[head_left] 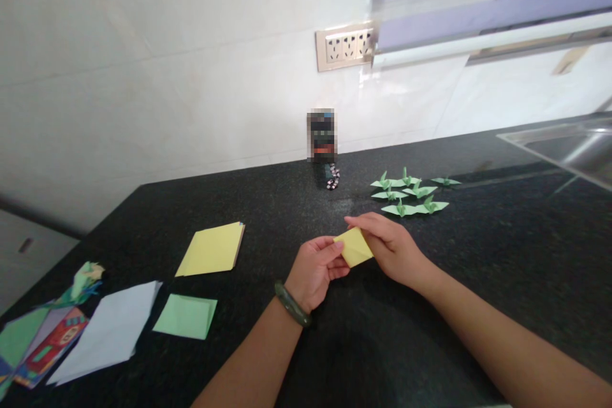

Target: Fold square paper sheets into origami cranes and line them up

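Observation:
A small folded square of yellow paper (354,247) is held up over the dark countertop between my two hands. My left hand (315,268), with a dark green bangle at the wrist, pinches its left corner, thumb on top and fingers beneath. On the other side my right hand (394,247) grips the right edge, its fingers reaching along the far edge and its thumb mostly hidden. Beyond my right hand stand several green paper cranes (404,194) in a loose group. To the left lie a stack of yellow paper (211,250) and a folded green paper (185,317).
White sheets (112,331), a red patterned packet (56,345) and coloured paper pieces (86,280) lie at the far left. A pixelated dark object (322,135) leans on the wall beside a beaded string (333,176). A metal sink (574,146) is at right, wall sockets (348,46) above.

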The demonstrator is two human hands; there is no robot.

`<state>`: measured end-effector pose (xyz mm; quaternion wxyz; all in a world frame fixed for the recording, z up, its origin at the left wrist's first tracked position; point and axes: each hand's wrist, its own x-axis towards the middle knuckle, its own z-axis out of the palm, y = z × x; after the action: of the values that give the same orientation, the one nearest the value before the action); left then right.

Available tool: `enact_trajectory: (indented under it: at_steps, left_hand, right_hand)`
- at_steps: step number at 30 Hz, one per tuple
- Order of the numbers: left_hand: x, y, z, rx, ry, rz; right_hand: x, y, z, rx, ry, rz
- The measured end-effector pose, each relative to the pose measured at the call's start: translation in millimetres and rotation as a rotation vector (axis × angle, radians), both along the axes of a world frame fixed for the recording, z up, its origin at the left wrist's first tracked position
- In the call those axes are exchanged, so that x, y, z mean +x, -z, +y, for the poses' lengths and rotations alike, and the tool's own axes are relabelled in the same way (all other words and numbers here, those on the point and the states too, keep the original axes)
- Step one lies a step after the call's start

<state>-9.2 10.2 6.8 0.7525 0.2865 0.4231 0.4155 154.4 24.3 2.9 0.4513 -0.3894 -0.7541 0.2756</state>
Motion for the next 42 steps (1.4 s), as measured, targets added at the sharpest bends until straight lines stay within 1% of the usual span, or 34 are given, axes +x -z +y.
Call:
enact_trajectory:
  at_steps: [2,3,5,6,8,10,12,14,17,20,22,25,29,33,36,42]
  left_hand:
    - [0.2,0.1,0.5,0.011,-0.034,-0.021]
    - [0.2,0.1,0.7,0.022,-0.052,-0.033]
    - [0.4,0.5,1.2,0.056,-0.091,-0.060]
    - [0.6,0.8,1.3,0.078,-0.109,-0.076]
    - [1.3,1.8,0.9,0.116,-0.129,-0.100]
    - [2.6,2.7,-0.1,0.133,-0.128,-0.087]
    - [4.0,3.0,-1.6,0.142,-0.108,-0.013]
    - [5.2,2.4,-2.9,0.166,-0.081,0.095]
    - [5.6,0.8,-3.6,0.234,-0.050,0.227]
    - [5.2,0.1,-3.5,0.309,-0.024,0.303]
    - [5.0,0.6,-4.0,0.345,-0.016,0.345]
    - [5.4,1.5,-5.6,0.369,-0.022,0.394]
    - [5.9,1.4,-7.4,0.337,-0.013,0.383]
    - [4.3,3.5,-7.1,0.407,0.009,0.386]
    - [3.2,5.3,-6.5,0.450,-0.021,0.379]
    - [2.3,4.4,-6.3,0.468,-0.085,0.416]
  right_hand:
    - [-2.7,-0.9,0.5,-0.232,0.116,0.182]
    - [-4.0,-2.0,0.5,-0.354,0.147,0.254]
    - [-6.0,-4.3,-0.3,-0.532,0.122,0.314]
    - [-6.8,-5.1,-1.0,-0.569,0.088,0.300]
    - [-8.0,-5.0,-2.7,-0.543,0.038,0.227]
    - [-8.5,-2.6,-3.8,-0.458,0.048,0.160]
    - [-8.1,0.1,-3.8,-0.379,0.099,0.125]
    - [-6.7,1.5,-3.2,-0.332,0.131,0.102]
    - [-4.1,0.2,-2.9,-0.290,0.101,0.061]
    - [-3.5,-2.1,-3.9,-0.293,0.012,0.014]
    - [-4.6,-2.8,-4.8,-0.308,-0.019,0.015]
    - [-7.2,-3.1,-5.7,-0.340,-0.021,0.086]
    - [-8.6,-5.1,-6.7,-0.410,-0.021,0.180]
    - [-7.0,-7.1,-6.7,-0.483,-0.021,0.240]
    - [-5.9,-6.7,-6.1,-0.505,-0.021,0.257]
    - [-6.1,-5.0,-6.2,-0.482,-0.047,0.212]
